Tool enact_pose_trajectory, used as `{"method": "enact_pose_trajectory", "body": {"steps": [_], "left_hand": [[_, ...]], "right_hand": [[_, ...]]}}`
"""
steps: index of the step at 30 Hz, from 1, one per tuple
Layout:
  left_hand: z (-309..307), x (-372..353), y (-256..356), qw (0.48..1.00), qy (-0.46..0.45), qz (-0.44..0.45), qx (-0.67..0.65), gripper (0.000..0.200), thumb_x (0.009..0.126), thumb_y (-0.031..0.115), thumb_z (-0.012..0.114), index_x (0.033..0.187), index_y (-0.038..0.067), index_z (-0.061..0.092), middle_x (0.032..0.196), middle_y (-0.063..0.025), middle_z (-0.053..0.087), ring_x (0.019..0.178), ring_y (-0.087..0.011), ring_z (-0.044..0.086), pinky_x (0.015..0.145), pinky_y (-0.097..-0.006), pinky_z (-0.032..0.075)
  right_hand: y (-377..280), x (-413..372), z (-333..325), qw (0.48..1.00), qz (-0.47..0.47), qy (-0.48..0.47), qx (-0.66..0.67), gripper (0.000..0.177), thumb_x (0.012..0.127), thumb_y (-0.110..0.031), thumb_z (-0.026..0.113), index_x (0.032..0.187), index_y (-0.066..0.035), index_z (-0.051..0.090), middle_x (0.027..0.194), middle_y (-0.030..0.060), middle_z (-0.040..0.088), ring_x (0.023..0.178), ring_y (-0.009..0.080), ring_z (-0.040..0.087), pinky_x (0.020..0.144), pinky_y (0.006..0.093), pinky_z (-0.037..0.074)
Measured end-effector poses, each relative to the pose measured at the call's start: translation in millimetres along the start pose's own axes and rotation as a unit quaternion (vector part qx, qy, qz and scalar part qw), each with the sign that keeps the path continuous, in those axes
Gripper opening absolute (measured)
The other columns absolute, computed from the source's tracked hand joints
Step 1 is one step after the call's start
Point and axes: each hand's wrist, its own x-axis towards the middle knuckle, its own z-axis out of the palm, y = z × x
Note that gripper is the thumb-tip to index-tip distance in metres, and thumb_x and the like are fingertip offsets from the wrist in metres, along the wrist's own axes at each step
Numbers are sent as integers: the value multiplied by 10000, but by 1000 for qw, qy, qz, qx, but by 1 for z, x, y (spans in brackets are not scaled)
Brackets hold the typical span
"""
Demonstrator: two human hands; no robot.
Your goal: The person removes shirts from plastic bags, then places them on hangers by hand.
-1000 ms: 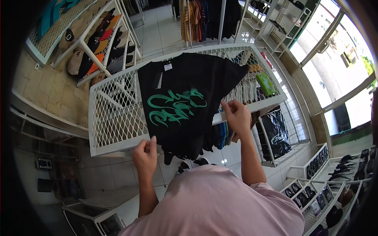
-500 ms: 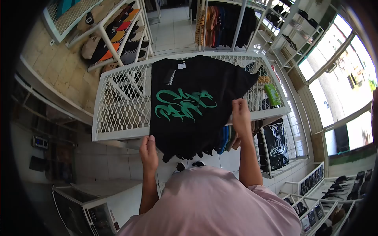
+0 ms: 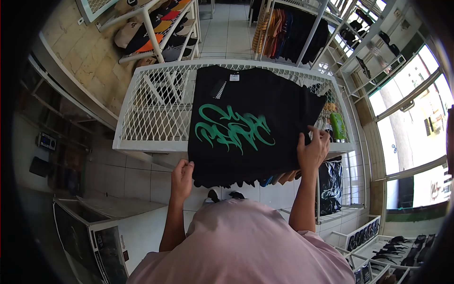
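A black T-shirt [image 3: 246,104] with green brush-style lettering lies spread on a white mesh-topped table [image 3: 156,144], its neckline at the far side. Its lower part hangs over the near edge. A white label shows inside the collar, and a dark hang tag [image 3: 219,89] with a checkered strip lies on the chest. My left hand [image 3: 181,181] is closed on the shirt's lower left edge. On the right side, below the sleeve, my right hand [image 3: 313,149] touches the fabric with its thumb and fingers apart. Beside that sleeve rests a bright green packet [image 3: 337,126].
A cap rack [image 3: 163,33] stands beyond the table at the left. Clothes hang on a rail [image 3: 288,35] at the back. To the right are a wire rack with a black plastic-wrapped item [image 3: 330,187] and glass doors. A white cabinet [image 3: 142,236] stands at lower left.
My right hand has loosened from a pinch to spread fingers on the shirt's side. The shirt's right side and hem now lie straighter. My left hand still grips its edge; the view has shifted slightly.
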Motion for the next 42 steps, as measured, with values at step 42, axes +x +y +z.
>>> {"method": "enact_pose_trajectory", "body": {"steps": [42], "left_hand": [[125,129,145,925,-160,268,218,290,1046,249,664,1237,43,736,994,-124,788,834,-214,741,738,-349,561]], "right_hand": [[-67,93,143,994,-17,14,103,313,986,-368,669,1015,-61,718,1044,181,677,992,379,670,884,502,520]]}}
